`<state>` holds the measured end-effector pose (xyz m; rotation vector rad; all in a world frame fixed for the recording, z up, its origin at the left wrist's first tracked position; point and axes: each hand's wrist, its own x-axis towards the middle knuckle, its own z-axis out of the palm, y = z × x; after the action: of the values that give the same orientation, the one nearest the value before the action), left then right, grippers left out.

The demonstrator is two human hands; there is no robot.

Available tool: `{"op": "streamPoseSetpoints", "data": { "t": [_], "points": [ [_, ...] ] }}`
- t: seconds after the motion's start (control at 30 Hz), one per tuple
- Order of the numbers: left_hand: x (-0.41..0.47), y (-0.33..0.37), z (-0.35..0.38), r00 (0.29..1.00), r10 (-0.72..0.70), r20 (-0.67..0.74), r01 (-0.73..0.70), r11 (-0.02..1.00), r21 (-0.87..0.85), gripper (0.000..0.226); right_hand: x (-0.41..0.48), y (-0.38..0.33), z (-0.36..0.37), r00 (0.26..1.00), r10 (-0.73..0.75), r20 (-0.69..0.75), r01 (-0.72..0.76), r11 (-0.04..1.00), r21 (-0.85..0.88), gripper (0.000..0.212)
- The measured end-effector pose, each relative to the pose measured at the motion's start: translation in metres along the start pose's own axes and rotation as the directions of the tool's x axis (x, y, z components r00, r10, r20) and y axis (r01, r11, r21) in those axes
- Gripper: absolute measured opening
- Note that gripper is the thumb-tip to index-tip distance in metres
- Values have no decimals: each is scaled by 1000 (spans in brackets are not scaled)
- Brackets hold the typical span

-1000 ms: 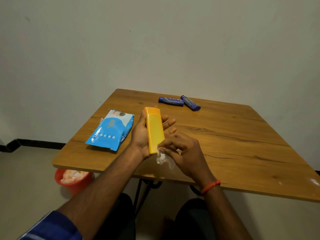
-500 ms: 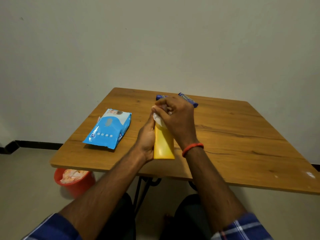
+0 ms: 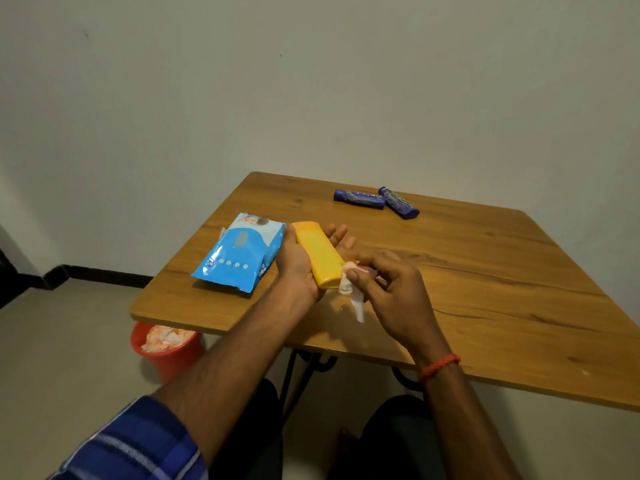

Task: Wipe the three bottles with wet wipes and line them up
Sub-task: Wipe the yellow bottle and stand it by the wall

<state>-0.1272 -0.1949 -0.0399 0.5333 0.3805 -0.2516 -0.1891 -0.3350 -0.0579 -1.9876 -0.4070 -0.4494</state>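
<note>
Since half a second ago, my right hand (image 3: pixel 388 289) has slid from the bottle's cap end down to its base. Over the square wooden desk (image 3: pixel 502 271), my left hand (image 3: pixel 301 268) cradles the flat yellow plastic bottle (image 3: pixel 318 254), fingers spread beneath it. The right pinches a crumpled white wet wipe (image 3: pixel 349 289) against the bottle's near end. I judge the first bottle is mid-wipe; next it wants standing up. Both dark blue cylindrical bottles (image 3: pixel 375 199) lie untouched at the far edge. Blue wipes pack (image 3: pixel 239 254) sits just beside my left hand. Below, the red plastic bin (image 3: pixel 169 358) holds used wipes.
</note>
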Motion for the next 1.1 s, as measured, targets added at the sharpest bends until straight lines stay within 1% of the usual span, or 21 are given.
{"op": "streamPoseSetpoints", "data": {
  "t": [0.03,0.1,0.17,0.2,0.27,0.33,0.37,0.4,0.43,0.5,0.57,0.7,0.8,1.0,1.03,1.1],
  "points": [
    [1,0,1,999,-9,-38,7,999,-40,71,-2,2,1,999,10,-30,-10,1000,21,22],
    [-2,-1,4,995,-21,-101,12,996,-88,67,-5,4,6,994,-8,-107,8,1000,-2,22],
    [-4,-3,8,989,-21,-148,4,994,-113,64,-6,1,9,981,-101,-165,88,992,-86,21],
    [-6,-4,10,985,-11,-174,-8,994,-110,62,-6,0,10,971,-166,-170,142,979,-146,20],
    [-13,-6,14,972,26,-235,-44,997,-70,55,-5,-4,12,949,-285,-136,245,935,-256,20],
    [-16,-6,17,950,53,-307,-52,999,14,50,-5,-9,18,930,-354,-99,308,897,-318,21],
    [-20,-5,18,942,64,-329,-49,997,55,48,-4,-11,21,930,-351,-107,303,900,-315,21],
    [-24,-4,21,938,75,-339,-42,994,102,47,-4,-14,23,939,-316,-136,268,920,-287,20],
    [-28,-3,22,941,73,-330,-38,993,113,46,-3,-16,24,949,-262,-175,217,946,-240,20],
    [-32,1,22,958,26,-284,-9,998,62,47,-3,-16,22,957,-153,-246,121,983,-138,18],
    [-33,4,21,961,-5,-275,4,1000,-3,49,-3,-13,16,955,-96,-279,68,992,-107,17],
    [-29,4,18,956,-30,-293,16,999,-50,54,-2,-9,4,956,-111,-272,69,985,-160,15],
    [-37,1,23,958,-29,-286,21,999,-32,51,-1,-8,0,955,-129,-268,79,979,-187,16],
    [-37,-4,24,958,45,-283,-28,998,64,44,1,-19,11,962,-238,-135,201,949,-242,20],
    [-36,-3,23,962,46,-269,-31,998,57,45,2,-18,11,964,-228,-134,192,952,-236,20],
    [-37,-2,22,971,39,-235,-34,999,25,48,4,-15,8,973,-163,-163,131,972,-194,21]
  ]
}}
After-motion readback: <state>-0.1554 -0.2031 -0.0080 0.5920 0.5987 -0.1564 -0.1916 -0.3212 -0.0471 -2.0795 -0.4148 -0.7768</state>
